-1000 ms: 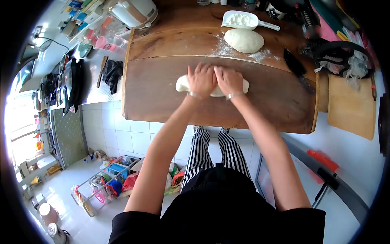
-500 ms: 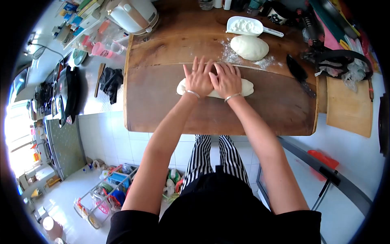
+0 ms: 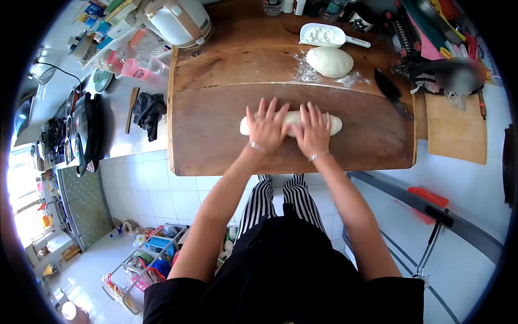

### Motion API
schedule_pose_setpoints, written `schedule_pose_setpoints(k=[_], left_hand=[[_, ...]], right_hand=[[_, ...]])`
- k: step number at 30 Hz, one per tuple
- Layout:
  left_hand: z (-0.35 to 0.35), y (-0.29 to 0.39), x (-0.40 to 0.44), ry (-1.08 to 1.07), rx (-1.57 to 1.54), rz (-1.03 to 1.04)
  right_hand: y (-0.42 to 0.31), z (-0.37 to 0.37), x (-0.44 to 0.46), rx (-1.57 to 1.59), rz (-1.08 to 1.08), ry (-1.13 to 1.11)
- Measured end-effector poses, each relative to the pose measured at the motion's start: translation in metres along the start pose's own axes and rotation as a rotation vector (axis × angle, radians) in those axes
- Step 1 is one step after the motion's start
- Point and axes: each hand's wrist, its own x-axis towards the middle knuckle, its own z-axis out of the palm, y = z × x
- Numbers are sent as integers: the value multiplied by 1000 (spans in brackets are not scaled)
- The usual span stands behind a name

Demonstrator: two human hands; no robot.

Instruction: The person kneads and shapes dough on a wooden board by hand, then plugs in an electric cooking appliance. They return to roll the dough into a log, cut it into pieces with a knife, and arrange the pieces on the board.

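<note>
A long roll of pale dough [image 3: 335, 125] lies crosswise on the wooden board [image 3: 216, 151]. My left hand [image 3: 266, 129] presses on its left half, fingers spread and pointing away from me. On the right half rests my right hand [image 3: 313, 132], also flat with the fingers apart. The thumbs nearly meet over the middle of the roll, and the palms hide part of it. Farther back sits a second, oval lump of dough [image 3: 329, 62], with loose flour [image 3: 307, 73] scattered around it.
Behind the oval lump is a white scoop of flour [image 3: 324, 35]. A dark-bladed knife [image 3: 389, 89] lies at the board's right side. An electric kettle [image 3: 178, 22] stands back left. Left of the board are a black cloth [image 3: 148, 113] and a wooden stick [image 3: 131, 110].
Both hands have moved back toward me, sliding over the dough roll, and have come slightly farther apart. The roll looks a little nearer to me. The camera view has shifted slightly.
</note>
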Motion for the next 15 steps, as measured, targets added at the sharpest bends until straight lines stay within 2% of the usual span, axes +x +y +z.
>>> schedule_pose_setpoints(k=[2,3,4,6,7,8,9,10,11,12,13,15], left_hand=[[-12,-11,37,-42,-10,-12],[-16,-16,50,3,85,109],[-17,-21,59,48,181,228],[-10,-21,58,11,145,251],[-3,-20,50,-38,110,275],[2,-15,34,-24,-4,174],[5,-14,15,15,0,189],[6,-12,-8,20,17,218],[10,-11,-35,31,18,260],[2,-6,-58,49,24,305],[-2,-2,-78,58,-31,308],[1,4,-100,81,-40,265]], right_hand=[[9,8,50,13,113,-143],[7,4,72,24,185,-238],[-3,-9,92,19,188,-229],[-34,-33,118,286,-103,92],[-37,-13,108,289,-94,81],[-42,8,96,181,29,-49],[-44,20,89,70,145,-172],[-46,8,70,-16,67,-201],[-49,-7,39,11,-50,-144],[-48,-12,8,20,-68,-99],[-47,-13,-23,38,-61,-12],[-55,-15,-62,-9,6,8]])
